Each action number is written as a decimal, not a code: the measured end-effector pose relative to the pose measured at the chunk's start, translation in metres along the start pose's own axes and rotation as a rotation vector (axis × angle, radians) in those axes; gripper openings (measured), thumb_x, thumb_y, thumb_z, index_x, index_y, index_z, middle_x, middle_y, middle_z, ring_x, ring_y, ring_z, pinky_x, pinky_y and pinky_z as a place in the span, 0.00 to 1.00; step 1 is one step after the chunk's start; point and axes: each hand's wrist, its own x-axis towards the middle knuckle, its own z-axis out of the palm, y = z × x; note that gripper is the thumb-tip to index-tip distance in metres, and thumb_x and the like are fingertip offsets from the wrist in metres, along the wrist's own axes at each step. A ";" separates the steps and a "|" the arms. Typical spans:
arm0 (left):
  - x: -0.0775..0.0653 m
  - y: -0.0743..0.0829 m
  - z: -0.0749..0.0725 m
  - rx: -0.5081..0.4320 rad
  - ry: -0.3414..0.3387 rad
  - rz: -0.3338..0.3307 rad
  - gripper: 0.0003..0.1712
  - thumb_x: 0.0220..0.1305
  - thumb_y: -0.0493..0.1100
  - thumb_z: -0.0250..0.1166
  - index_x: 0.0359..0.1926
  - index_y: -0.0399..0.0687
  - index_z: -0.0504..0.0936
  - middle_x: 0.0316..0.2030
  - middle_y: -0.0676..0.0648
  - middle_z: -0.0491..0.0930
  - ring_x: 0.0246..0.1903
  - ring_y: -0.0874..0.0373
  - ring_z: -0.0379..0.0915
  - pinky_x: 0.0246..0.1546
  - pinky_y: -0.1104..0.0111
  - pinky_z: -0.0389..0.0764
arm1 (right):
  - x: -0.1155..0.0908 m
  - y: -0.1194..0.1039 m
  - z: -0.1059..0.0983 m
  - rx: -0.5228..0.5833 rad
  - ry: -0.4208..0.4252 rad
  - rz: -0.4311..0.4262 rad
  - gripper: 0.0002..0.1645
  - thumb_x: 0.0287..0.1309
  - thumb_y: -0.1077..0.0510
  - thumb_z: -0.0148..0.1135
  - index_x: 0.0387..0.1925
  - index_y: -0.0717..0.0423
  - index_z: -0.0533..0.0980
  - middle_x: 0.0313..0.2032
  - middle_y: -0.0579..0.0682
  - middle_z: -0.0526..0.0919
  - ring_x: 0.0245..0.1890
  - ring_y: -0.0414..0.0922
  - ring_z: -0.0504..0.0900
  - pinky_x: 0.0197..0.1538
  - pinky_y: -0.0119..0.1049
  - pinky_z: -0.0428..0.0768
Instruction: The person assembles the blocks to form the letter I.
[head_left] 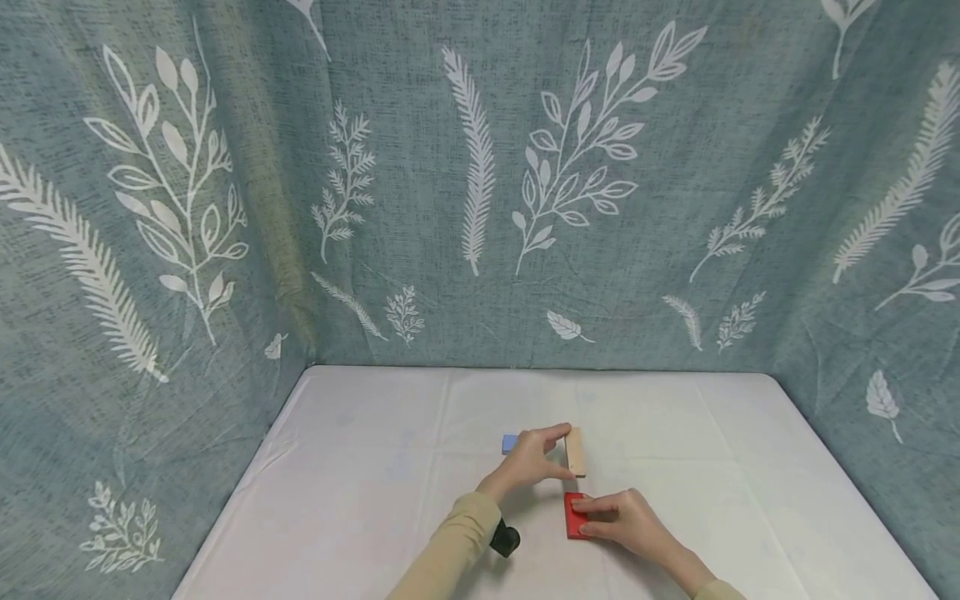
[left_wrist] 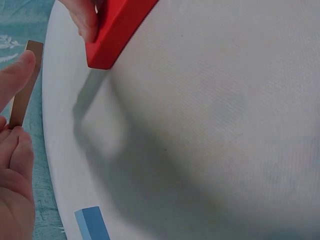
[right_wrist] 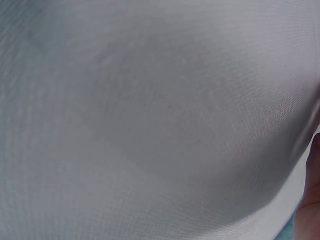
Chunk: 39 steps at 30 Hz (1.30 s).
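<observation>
A plain wooden block [head_left: 575,452] is pinched lengthwise in my left hand [head_left: 525,460], fingertips at its far end and thumb at its near end. In the left wrist view the same wooden block [left_wrist: 26,92] spans thumb and fingers. Nearer to me, my right hand [head_left: 630,521] grips a red block [head_left: 573,525] from its right side; that red block [left_wrist: 117,32] shows at the top of the left wrist view. A blue block [head_left: 509,444] lies left of the wooden one, partly hidden behind my left hand. The right wrist view catches only the hand's edge [right_wrist: 309,205].
White cloth covers the table [head_left: 360,467]. A blue-green curtain [head_left: 420,183] with white leaf prints hangs behind it and along both sides. A black device [head_left: 506,540] sits at my left wrist.
</observation>
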 end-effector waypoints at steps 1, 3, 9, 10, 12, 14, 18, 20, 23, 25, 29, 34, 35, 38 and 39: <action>0.000 -0.001 0.001 0.002 -0.001 -0.002 0.42 0.48 0.35 0.74 0.65 0.34 0.67 0.65 0.39 0.68 0.63 0.46 0.68 0.62 0.67 0.75 | 0.000 0.000 0.000 0.001 0.002 -0.003 0.21 0.49 0.46 0.70 0.42 0.53 0.84 0.43 0.46 0.87 0.49 0.37 0.81 0.49 0.20 0.78; 0.000 -0.002 0.001 0.011 -0.004 -0.004 0.42 0.48 0.35 0.74 0.65 0.35 0.67 0.65 0.39 0.68 0.62 0.46 0.68 0.61 0.67 0.75 | 0.000 0.001 0.001 0.006 0.007 -0.011 0.21 0.48 0.46 0.70 0.42 0.53 0.85 0.42 0.46 0.87 0.49 0.35 0.80 0.49 0.20 0.78; 0.000 -0.003 0.004 0.039 -0.006 -0.014 0.42 0.48 0.36 0.74 0.65 0.35 0.67 0.65 0.40 0.68 0.62 0.45 0.69 0.61 0.66 0.76 | -0.001 0.003 0.001 0.020 0.021 -0.040 0.21 0.49 0.45 0.69 0.42 0.54 0.85 0.42 0.48 0.87 0.48 0.33 0.80 0.48 0.20 0.79; 0.000 -0.003 0.005 0.045 -0.004 -0.015 0.42 0.48 0.36 0.74 0.65 0.36 0.68 0.65 0.40 0.68 0.62 0.46 0.69 0.61 0.66 0.76 | -0.001 0.003 0.001 0.017 0.025 -0.045 0.21 0.49 0.45 0.69 0.41 0.54 0.85 0.42 0.48 0.87 0.48 0.33 0.80 0.48 0.20 0.79; 0.000 -0.004 0.005 0.053 -0.003 -0.017 0.42 0.48 0.36 0.74 0.64 0.36 0.68 0.65 0.40 0.68 0.62 0.46 0.69 0.61 0.67 0.76 | -0.001 0.003 0.001 0.009 0.032 -0.056 0.21 0.49 0.46 0.69 0.41 0.54 0.85 0.41 0.48 0.87 0.48 0.33 0.80 0.48 0.21 0.79; 0.001 -0.006 0.006 0.061 -0.002 -0.015 0.42 0.47 0.36 0.74 0.64 0.35 0.68 0.65 0.40 0.69 0.62 0.46 0.69 0.60 0.67 0.76 | -0.001 0.003 0.001 0.007 0.034 -0.062 0.20 0.49 0.46 0.70 0.41 0.54 0.85 0.41 0.48 0.87 0.48 0.34 0.81 0.47 0.21 0.80; 0.001 -0.009 0.009 0.071 -0.002 -0.021 0.41 0.47 0.37 0.75 0.64 0.37 0.69 0.64 0.41 0.69 0.62 0.47 0.69 0.60 0.68 0.76 | 0.000 0.001 0.000 0.022 0.015 -0.045 0.20 0.49 0.47 0.69 0.41 0.55 0.85 0.41 0.49 0.87 0.48 0.36 0.82 0.47 0.21 0.80; 0.001 -0.011 0.010 0.071 -0.003 -0.031 0.41 0.47 0.37 0.75 0.64 0.37 0.69 0.64 0.41 0.70 0.62 0.48 0.69 0.61 0.69 0.76 | 0.000 0.000 0.000 0.032 0.007 -0.029 0.20 0.49 0.47 0.69 0.41 0.56 0.85 0.41 0.50 0.87 0.48 0.37 0.82 0.47 0.20 0.79; 0.000 -0.011 0.011 0.080 -0.008 -0.048 0.41 0.47 0.38 0.75 0.64 0.38 0.70 0.64 0.42 0.70 0.61 0.47 0.70 0.61 0.67 0.76 | 0.000 -0.001 0.000 0.032 0.011 -0.032 0.20 0.49 0.47 0.70 0.40 0.56 0.85 0.41 0.50 0.87 0.48 0.38 0.82 0.47 0.20 0.79; 0.000 -0.011 0.011 0.086 -0.012 -0.061 0.41 0.46 0.38 0.75 0.63 0.38 0.70 0.63 0.42 0.71 0.61 0.47 0.70 0.61 0.66 0.76 | 0.000 -0.001 0.000 0.033 0.012 -0.035 0.20 0.49 0.47 0.70 0.40 0.56 0.85 0.41 0.51 0.87 0.48 0.38 0.82 0.47 0.20 0.79; 0.000 -0.010 0.011 0.101 -0.017 -0.070 0.41 0.46 0.37 0.75 0.63 0.38 0.71 0.63 0.42 0.71 0.61 0.47 0.70 0.61 0.64 0.76 | 0.000 -0.001 0.000 0.039 0.011 -0.038 0.20 0.49 0.48 0.69 0.40 0.57 0.85 0.42 0.52 0.86 0.48 0.38 0.81 0.47 0.19 0.78; 0.000 -0.010 0.013 0.135 -0.013 -0.069 0.40 0.45 0.36 0.76 0.62 0.37 0.72 0.62 0.41 0.72 0.61 0.47 0.71 0.61 0.62 0.76 | -0.001 -0.005 0.000 0.030 0.011 -0.045 0.19 0.49 0.50 0.70 0.40 0.58 0.85 0.41 0.53 0.87 0.48 0.41 0.83 0.48 0.19 0.77; 0.000 -0.010 0.013 0.142 -0.013 -0.073 0.40 0.45 0.37 0.76 0.61 0.37 0.72 0.62 0.41 0.73 0.61 0.47 0.71 0.61 0.62 0.76 | -0.001 -0.005 0.000 0.028 0.010 -0.044 0.19 0.49 0.50 0.70 0.40 0.58 0.85 0.41 0.53 0.87 0.48 0.41 0.83 0.48 0.19 0.77; -0.001 -0.010 0.013 0.173 -0.017 -0.079 0.40 0.45 0.38 0.76 0.61 0.37 0.73 0.61 0.42 0.74 0.60 0.48 0.71 0.61 0.61 0.76 | -0.001 -0.005 0.000 0.027 0.004 -0.037 0.19 0.50 0.51 0.70 0.40 0.58 0.85 0.41 0.52 0.87 0.48 0.40 0.82 0.49 0.19 0.77; -0.001 -0.010 0.013 0.181 -0.019 -0.079 0.39 0.45 0.38 0.76 0.61 0.37 0.73 0.61 0.42 0.74 0.60 0.48 0.71 0.61 0.61 0.76 | -0.001 -0.005 0.000 0.028 0.003 -0.034 0.18 0.50 0.51 0.70 0.40 0.58 0.85 0.41 0.52 0.87 0.48 0.39 0.82 0.49 0.20 0.77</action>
